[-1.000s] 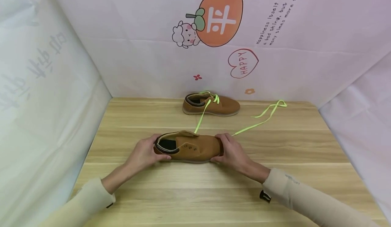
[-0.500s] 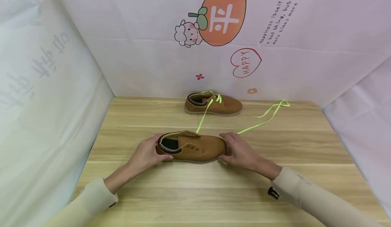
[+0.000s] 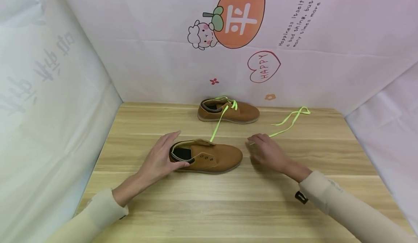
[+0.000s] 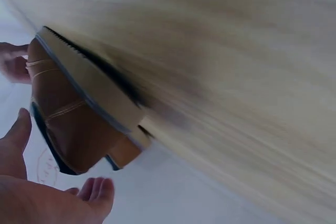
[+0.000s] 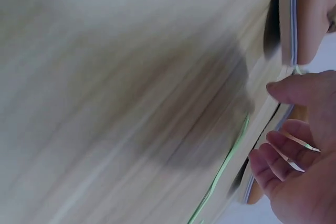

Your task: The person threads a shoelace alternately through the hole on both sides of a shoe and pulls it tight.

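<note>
A brown leather shoe [image 3: 226,157] with bare eyelets stands upright on the wooden table, toe to the right. My left hand [image 3: 159,159] is spread around its heel [image 4: 79,124]; the left wrist view shows a gap between the fingers and the leather. Off the toe, my right hand [image 3: 269,155] hovers over the wood with fingers loosely bent and nothing held. Just beyond those fingers lies a neon-green shoelace [image 3: 291,121], whose near end passes behind the hand in the head view. In the right wrist view the lace [image 5: 218,177] runs along the table, apart from the fingers.
Against the back wall stands a second brown shoe [image 3: 246,113] with green laces, one lace end [image 3: 218,126] trailing toward the near shoe. White printed cloth [image 3: 156,65] walls the wooden table [image 3: 202,210] at the back and both sides.
Both hands have let go of the near shoe. The right hand has moved right and away from the toe, while the left has opened around the heel. The shoe stays put.
</note>
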Tool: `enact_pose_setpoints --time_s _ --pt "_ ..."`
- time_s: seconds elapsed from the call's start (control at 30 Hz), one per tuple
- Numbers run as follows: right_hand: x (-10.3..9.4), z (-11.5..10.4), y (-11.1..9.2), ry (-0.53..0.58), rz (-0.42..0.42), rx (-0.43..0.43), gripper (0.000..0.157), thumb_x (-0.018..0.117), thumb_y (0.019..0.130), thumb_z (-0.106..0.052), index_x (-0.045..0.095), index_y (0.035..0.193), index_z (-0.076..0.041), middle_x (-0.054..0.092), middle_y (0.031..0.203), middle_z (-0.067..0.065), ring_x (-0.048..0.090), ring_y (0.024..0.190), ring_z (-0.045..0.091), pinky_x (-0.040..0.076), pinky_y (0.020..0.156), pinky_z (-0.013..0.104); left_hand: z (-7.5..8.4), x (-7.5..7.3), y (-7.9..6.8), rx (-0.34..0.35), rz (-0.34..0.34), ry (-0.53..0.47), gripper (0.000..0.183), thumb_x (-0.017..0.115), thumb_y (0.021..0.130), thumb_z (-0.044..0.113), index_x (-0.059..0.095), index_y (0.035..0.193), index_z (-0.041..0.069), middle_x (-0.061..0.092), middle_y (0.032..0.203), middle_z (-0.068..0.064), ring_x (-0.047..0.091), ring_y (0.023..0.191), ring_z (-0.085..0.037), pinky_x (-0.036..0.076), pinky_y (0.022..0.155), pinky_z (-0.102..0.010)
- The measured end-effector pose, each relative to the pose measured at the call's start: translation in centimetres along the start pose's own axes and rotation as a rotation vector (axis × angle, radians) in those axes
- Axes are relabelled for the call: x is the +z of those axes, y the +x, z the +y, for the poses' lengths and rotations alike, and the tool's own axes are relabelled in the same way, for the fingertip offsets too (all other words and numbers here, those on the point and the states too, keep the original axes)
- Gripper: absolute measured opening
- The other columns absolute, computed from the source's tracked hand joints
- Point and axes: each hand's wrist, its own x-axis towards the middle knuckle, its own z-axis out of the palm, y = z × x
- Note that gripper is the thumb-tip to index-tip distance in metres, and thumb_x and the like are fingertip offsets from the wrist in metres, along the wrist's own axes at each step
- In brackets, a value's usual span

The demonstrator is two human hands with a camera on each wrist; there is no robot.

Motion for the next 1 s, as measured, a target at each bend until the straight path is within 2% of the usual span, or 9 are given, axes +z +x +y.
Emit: enact_pose_setpoints --time_s 0.1,0.2,0.37,0.53,0.73,0.97,1.0 --pt "-0.3 0.8 0.3 -0.030 0.006 -0.019 0.048 0.087 0.076 0.007 0.068 0.121 0.012 0.070 0.118 0.026 0.066 0.108 0.043 0.057 0.093 0.054 0.6 0.1 0.3 0.102 0.057 -0.002 0.103 0.102 0.070 0.031 0.049 0.154 0.003 0.057 0.148 -0.018 0.055 0.135 -0.036 0.047 0.113 -0.053" --pt "-0.5 1.5 0.6 -0.039 -0.014 -0.013 0.039 0.083 0.079 0.011 0.071 0.116 0.010 0.071 0.114 0.025 0.068 0.105 0.042 0.058 0.090 0.054 1.0 0.3 0.4 0.168 0.079 -0.007 0.091 0.100 0.073 0.026 0.055 0.148 0.001 0.064 0.137 -0.016 0.062 0.125 -0.032 0.053 0.106 -0.048" --pt "-0.7 2.4 0.8 -0.054 -0.065 0.026 0.029 0.081 0.084 0.010 0.075 0.112 0.003 0.073 0.112 0.019 0.070 0.102 0.038 0.060 0.085 0.053 1.5 0.8 0.5 0.222 0.061 -0.017 0.072 0.097 0.078 0.022 0.064 0.138 0.000 0.071 0.123 -0.012 0.069 0.112 -0.025 0.059 0.096 -0.041" --pt "-0.5 2.8 0.9 -0.079 -0.096 0.044 0.021 0.080 0.087 0.008 0.078 0.106 0.001 0.074 0.107 0.017 0.072 0.098 0.037 0.060 0.083 0.053 2.1 1.4 0.6 0.272 0.045 0.045 0.060 0.094 0.082 0.021 0.068 0.134 0.003 0.072 0.125 -0.009 0.069 0.117 -0.026 0.058 0.099 -0.040" --pt "-0.2 3.1 0.9 -0.120 -0.079 0.014 0.017 0.081 0.086 0.008 0.081 0.100 -0.002 0.076 0.102 0.014 0.074 0.094 0.035 0.060 0.082 0.054 2.8 2.1 1.0 0.276 -0.004 0.094 0.046 0.090 0.087 0.022 0.072 0.126 0.006 0.073 0.122 -0.005 0.071 0.114 -0.023 0.059 0.095 -0.039" --pt "0.2 3.6 0.9 -0.134 -0.020 -0.018 0.012 0.085 0.084 0.003 0.082 0.093 -0.005 0.076 0.093 0.009 0.075 0.089 0.030 0.058 0.083 0.056 3.6 3.1 1.8 0.223 -0.067 0.082 0.042 0.086 0.091 0.024 0.073 0.126 0.006 0.079 0.118 -0.007 0.077 0.102 -0.021 0.062 0.086 -0.036" --pt "0.2 3.7 1.0 -0.143 -0.017 -0.023 0.011 0.085 0.084 0.003 0.083 0.092 -0.005 0.077 0.093 0.009 0.075 0.089 0.030 0.058 0.083 0.055 3.7 3.2 1.9 0.213 -0.074 0.075 0.041 0.086 0.092 0.024 0.074 0.126 0.005 0.079 0.117 -0.007 0.077 0.096 -0.019 0.062 0.083 -0.035"
